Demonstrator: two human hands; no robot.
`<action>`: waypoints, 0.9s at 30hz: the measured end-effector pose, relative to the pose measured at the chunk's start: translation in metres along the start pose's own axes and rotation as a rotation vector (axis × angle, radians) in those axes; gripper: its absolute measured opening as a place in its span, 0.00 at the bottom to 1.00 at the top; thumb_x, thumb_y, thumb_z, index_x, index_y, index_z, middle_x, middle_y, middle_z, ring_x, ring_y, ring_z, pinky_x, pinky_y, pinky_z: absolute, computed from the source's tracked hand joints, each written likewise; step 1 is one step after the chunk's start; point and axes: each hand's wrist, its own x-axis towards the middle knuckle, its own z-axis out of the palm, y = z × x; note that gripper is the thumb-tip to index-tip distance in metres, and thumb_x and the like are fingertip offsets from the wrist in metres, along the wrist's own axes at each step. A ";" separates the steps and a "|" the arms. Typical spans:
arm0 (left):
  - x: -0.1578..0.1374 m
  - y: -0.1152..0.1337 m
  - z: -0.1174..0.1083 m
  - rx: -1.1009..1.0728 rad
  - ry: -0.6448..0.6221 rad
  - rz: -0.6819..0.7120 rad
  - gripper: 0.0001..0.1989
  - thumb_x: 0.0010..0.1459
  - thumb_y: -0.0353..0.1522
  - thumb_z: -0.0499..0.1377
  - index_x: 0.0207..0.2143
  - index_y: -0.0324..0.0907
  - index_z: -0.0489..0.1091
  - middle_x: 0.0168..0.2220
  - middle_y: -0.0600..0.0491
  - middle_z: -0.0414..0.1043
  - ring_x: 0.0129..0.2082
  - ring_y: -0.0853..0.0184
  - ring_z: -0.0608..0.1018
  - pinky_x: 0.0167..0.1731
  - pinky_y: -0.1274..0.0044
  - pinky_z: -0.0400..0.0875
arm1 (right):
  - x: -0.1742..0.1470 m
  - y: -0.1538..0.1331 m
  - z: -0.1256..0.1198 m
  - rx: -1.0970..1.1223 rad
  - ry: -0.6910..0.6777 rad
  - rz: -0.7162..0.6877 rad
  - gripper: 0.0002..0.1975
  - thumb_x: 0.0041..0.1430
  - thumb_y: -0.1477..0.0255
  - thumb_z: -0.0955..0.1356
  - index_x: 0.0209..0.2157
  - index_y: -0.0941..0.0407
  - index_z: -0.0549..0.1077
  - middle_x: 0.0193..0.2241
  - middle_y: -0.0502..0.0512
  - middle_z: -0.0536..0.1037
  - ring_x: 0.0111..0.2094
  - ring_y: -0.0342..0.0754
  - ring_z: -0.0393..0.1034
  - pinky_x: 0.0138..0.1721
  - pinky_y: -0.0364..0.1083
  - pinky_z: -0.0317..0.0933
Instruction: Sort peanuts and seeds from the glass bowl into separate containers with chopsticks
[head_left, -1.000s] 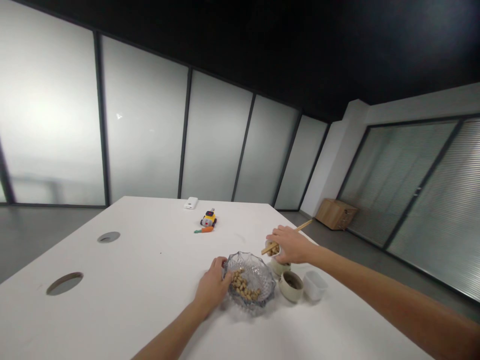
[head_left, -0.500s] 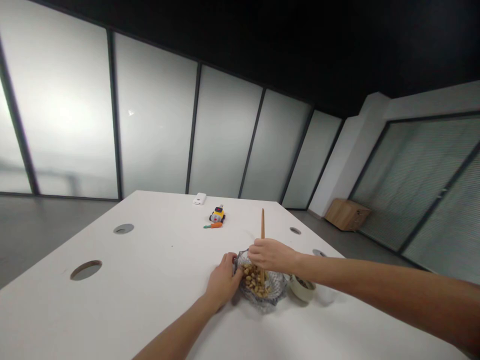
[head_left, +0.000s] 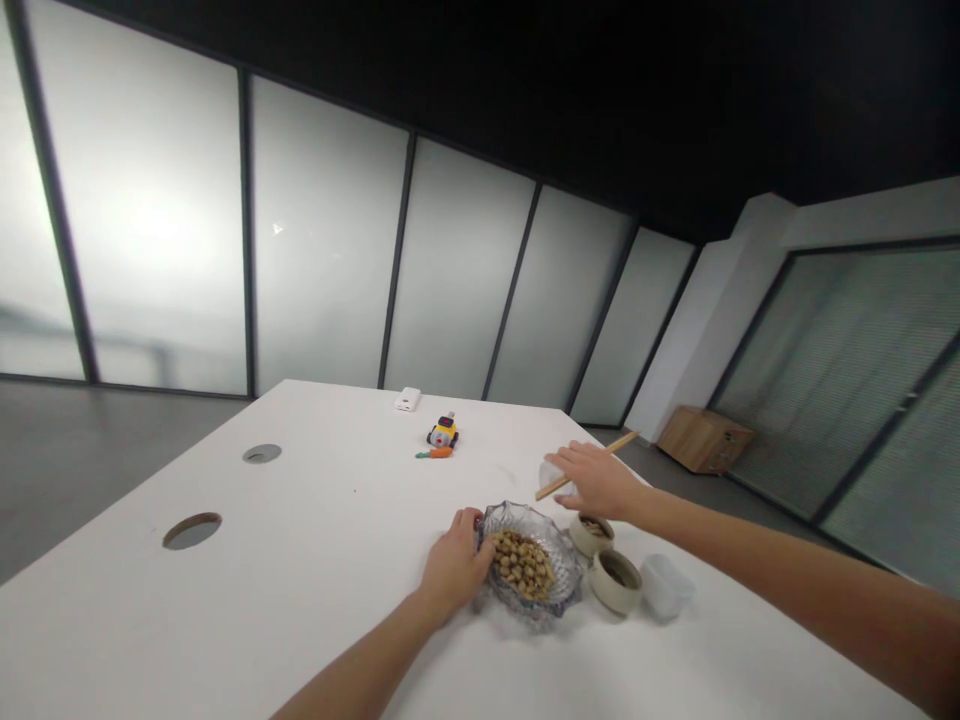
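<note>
- Scalloped glass bowl [head_left: 568, 562] holds tan nuts [head_left: 523, 567].
- Left hand [head_left: 454, 562] grasps its rim.
- Right hand [head_left: 598, 482], palm down, grasps wooden chopsticks [head_left: 551, 488] and translucent cup [head_left: 550, 474].

The worktop [head_left: 330, 590] was flat and white, with a round hole [head_left: 193, 533] through it on the left side and a round grey spot [head_left: 262, 454] a bit farther back. Near the front sat a clear glass bowl [head_left: 564, 555] with a wavy edge, and just to its right stood two small pale cups, a far one [head_left: 586, 545] and a near one [head_left: 612, 601], with a see-through tub [head_left: 666, 588] beside the near one. Farther back was a little yellow and grey toy car [head_left: 443, 432], an orange and green toy carrot [head_left: 436, 453] lay just in front of it, and a small white box [head_left: 407, 400] lay by the far edge.
</note>
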 end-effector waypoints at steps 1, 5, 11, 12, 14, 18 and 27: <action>0.000 0.001 -0.001 -0.001 -0.004 0.000 0.17 0.69 0.36 0.52 0.58 0.45 0.64 0.58 0.47 0.75 0.53 0.58 0.80 0.53 0.73 0.70 | -0.004 0.014 0.002 0.012 -0.005 0.071 0.29 0.59 0.61 0.73 0.59 0.57 0.74 0.52 0.66 0.79 0.55 0.64 0.70 0.57 0.58 0.60; -0.002 0.003 -0.004 0.000 -0.009 -0.010 0.17 0.69 0.35 0.52 0.58 0.45 0.64 0.59 0.47 0.74 0.55 0.58 0.79 0.54 0.73 0.70 | -0.025 0.064 0.020 0.051 -0.061 0.355 0.27 0.63 0.57 0.69 0.58 0.57 0.76 0.48 0.68 0.81 0.51 0.66 0.76 0.51 0.58 0.66; -0.002 0.002 -0.002 -0.010 -0.004 -0.017 0.17 0.69 0.36 0.52 0.59 0.46 0.64 0.59 0.48 0.74 0.55 0.58 0.79 0.55 0.73 0.69 | -0.060 0.096 0.074 0.093 -0.139 0.613 0.24 0.64 0.53 0.67 0.53 0.53 0.78 0.43 0.68 0.83 0.47 0.67 0.80 0.46 0.59 0.69; -0.001 0.002 -0.002 -0.009 -0.005 -0.018 0.17 0.69 0.36 0.52 0.59 0.46 0.64 0.59 0.48 0.74 0.54 0.59 0.79 0.54 0.74 0.70 | -0.064 0.096 0.084 0.105 -0.148 0.629 0.24 0.64 0.53 0.66 0.53 0.53 0.78 0.43 0.68 0.83 0.47 0.66 0.80 0.46 0.59 0.70; 0.000 0.001 -0.001 -0.007 -0.008 -0.022 0.18 0.69 0.36 0.52 0.59 0.45 0.64 0.59 0.47 0.74 0.52 0.59 0.80 0.53 0.74 0.70 | -0.071 0.095 0.101 0.130 -0.170 0.644 0.24 0.63 0.53 0.66 0.52 0.53 0.78 0.44 0.68 0.83 0.48 0.66 0.80 0.46 0.59 0.70; 0.000 0.000 0.000 -0.009 -0.002 -0.012 0.17 0.69 0.36 0.51 0.58 0.45 0.64 0.59 0.47 0.74 0.50 0.60 0.81 0.52 0.74 0.70 | -0.075 0.094 0.118 0.178 -0.212 0.621 0.28 0.60 0.52 0.67 0.55 0.55 0.77 0.46 0.68 0.83 0.49 0.68 0.79 0.48 0.62 0.69; 0.000 -0.002 0.001 -0.006 0.003 -0.017 0.18 0.69 0.36 0.51 0.59 0.45 0.64 0.58 0.48 0.75 0.49 0.60 0.81 0.50 0.74 0.70 | -0.058 0.097 0.073 0.322 -0.256 0.242 0.53 0.38 0.63 0.79 0.69 0.48 0.67 0.69 0.60 0.67 0.68 0.66 0.60 0.68 0.60 0.51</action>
